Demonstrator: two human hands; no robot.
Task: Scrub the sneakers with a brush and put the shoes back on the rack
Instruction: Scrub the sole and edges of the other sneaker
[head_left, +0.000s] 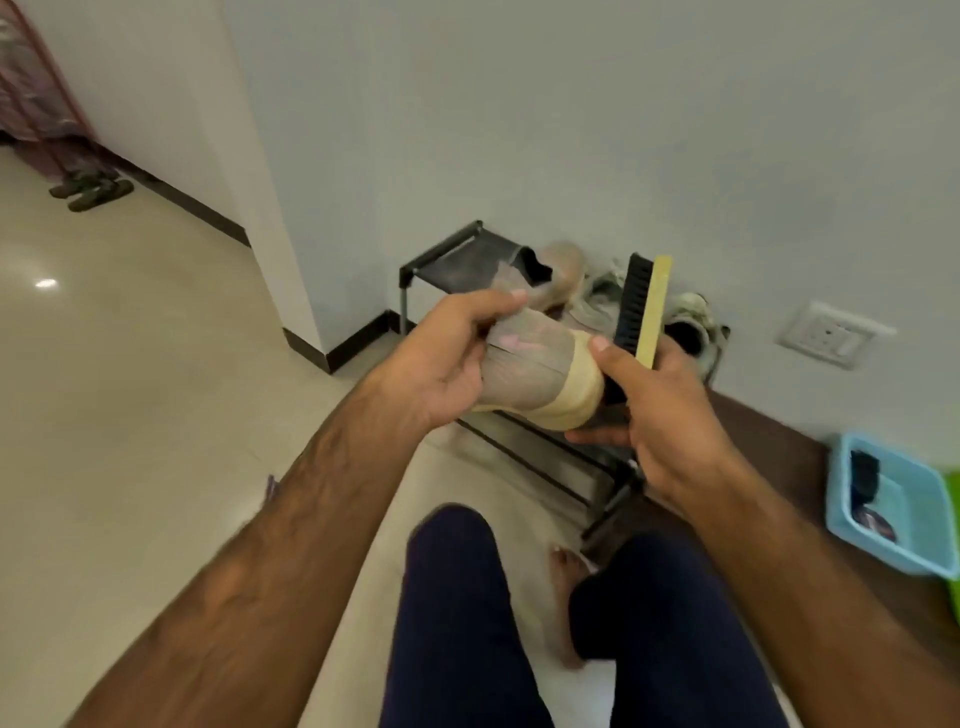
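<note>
My left hand (452, 358) grips a grey-beige sneaker (540, 374) by its heel end, holding it up with the pale sole toe pointing right. My right hand (660, 410) holds a brush (641, 306) with black bristles and a yellow wooden back, standing upright just past the sneaker's toe. Behind both, the black metal shoe rack (447, 260) stands against the wall. A matching beige sneaker (558, 278) and a pair of pale worn sneakers (693, 322) lie on its top shelf.
A light blue plastic basin (914, 525) with small dark items sits on the floor at right, beside a green object at the frame edge. A wall socket (831, 335) is low on the wall. Sandals (93, 189) lie far left. My legs are below.
</note>
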